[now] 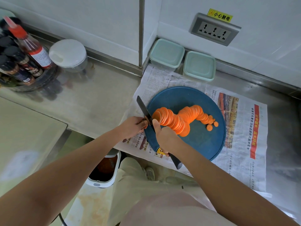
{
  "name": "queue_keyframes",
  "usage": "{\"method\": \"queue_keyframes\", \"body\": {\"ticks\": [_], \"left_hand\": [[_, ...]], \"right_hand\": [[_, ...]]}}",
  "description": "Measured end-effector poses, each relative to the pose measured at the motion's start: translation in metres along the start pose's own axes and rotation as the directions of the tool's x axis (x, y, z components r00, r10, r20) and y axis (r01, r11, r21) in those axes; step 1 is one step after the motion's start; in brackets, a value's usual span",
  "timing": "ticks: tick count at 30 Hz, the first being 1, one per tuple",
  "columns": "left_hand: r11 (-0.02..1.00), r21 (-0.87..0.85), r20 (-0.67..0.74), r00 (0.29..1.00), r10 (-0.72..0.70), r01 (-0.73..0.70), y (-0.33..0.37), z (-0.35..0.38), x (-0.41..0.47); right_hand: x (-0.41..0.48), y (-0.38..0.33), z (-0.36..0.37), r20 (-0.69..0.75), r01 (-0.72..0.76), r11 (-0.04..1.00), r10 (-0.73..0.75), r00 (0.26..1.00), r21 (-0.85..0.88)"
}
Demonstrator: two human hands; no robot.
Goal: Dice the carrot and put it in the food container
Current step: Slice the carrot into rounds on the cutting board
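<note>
Reads 小心触电 in black on the yellow sticker (219,15) above the wall socket (215,31), next to a small warning triangle. Runs in yellow down the red banner (253,128) of the newspaper (244,168): 让中国年 品大同味, read with some doubt. Beside that banner, a black Chinese headline, too small to make out fully. On the white label (41,57) of the red-capped bottle (27,44), fine red print, illegible. Blurred beyond reading on the spice jars (31,70) too.
</note>
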State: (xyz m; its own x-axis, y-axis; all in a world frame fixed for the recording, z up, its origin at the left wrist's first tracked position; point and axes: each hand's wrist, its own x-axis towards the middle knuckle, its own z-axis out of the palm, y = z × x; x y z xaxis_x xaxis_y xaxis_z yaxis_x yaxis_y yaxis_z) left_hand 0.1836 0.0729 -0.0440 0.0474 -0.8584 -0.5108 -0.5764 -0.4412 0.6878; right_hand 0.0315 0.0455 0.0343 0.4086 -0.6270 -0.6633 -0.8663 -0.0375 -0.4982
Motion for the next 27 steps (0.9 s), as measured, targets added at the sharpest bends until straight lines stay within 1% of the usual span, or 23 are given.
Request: {"method": "queue_keyframes", "body": {"ticks": [3,6,9,10,15,16,18,19,21,22,24,27], "left_hand": [[0.999,-0.035,0.007,1.0,0.015,-0.015,0.002,-0.002,-0.001],[0.999,-0.043,0.022,1.0,0.016,-0.015,0.002,-0.003,-0.001],[0.999,-0.044,0.041,0.999,0.034,-0.032,0.002,-0.003,-0.001],[0.998,-0.042,0.046,0.998,0.038,-0.037,0.001,-0.003,-0.001],[0.998,-0.062,0.063,0.998,0.023,-0.019,0.002,-0.003,-0.001],[0.998,-0.064,0.07,0.997,0.018,-0.014,0.003,-0.003,-0.001],[0.996,-0.088,0.079,0.997,-0.001,0.008,0.006,-0.004,-0.002],[0.992,-0.121,0.083,0.996,-0.019,0.029,0.008,-0.004,-0.003],[0.975,-0.211,0.089,0.994,-0.057,0.074,0.011,-0.005,-0.005],[0.963,-0.255,0.087,0.994,-0.071,0.091,0.011,-0.006,-0.005],[0.945,-0.307,0.089,0.992,-0.094,0.117,0.015,-0.007,-0.006],[0.922,-0.359,0.103,0.988,-0.118,0.148,0.018,-0.008,-0.008]], "right_hand": [[0.004,0.002,0.005,-0.015,-0.012,0.999,0.013,1.0,0.045],[0.01,0.004,0.015,-0.043,-0.067,0.994,0.071,0.997,0.091],[0.025,0.0,0.026,-0.112,-0.235,0.967,0.246,0.963,0.103],[0.03,0.001,0.031,-0.134,-0.261,0.958,0.275,0.952,0.115],[0.034,0.01,0.04,-0.169,-0.233,0.959,0.259,0.951,0.161],[0.034,0.013,0.039,-0.152,-0.225,0.956,0.255,0.955,0.188],[0.035,0.016,0.035,-0.065,-0.231,0.925,0.261,0.963,0.301],[0.035,0.017,0.032,-0.001,-0.264,0.894,0.283,0.959,0.361],[0.031,0.02,0.023,0.14,-0.353,0.795,0.328,0.934,0.494],[0.03,0.024,0.021,0.173,-0.366,0.753,0.326,0.929,0.547],[0.026,0.032,0.018,0.169,-0.349,0.733,0.31,0.935,0.584],[0.019,0.038,0.017,0.226,-0.386,0.699,0.314,0.922,0.602]]}}
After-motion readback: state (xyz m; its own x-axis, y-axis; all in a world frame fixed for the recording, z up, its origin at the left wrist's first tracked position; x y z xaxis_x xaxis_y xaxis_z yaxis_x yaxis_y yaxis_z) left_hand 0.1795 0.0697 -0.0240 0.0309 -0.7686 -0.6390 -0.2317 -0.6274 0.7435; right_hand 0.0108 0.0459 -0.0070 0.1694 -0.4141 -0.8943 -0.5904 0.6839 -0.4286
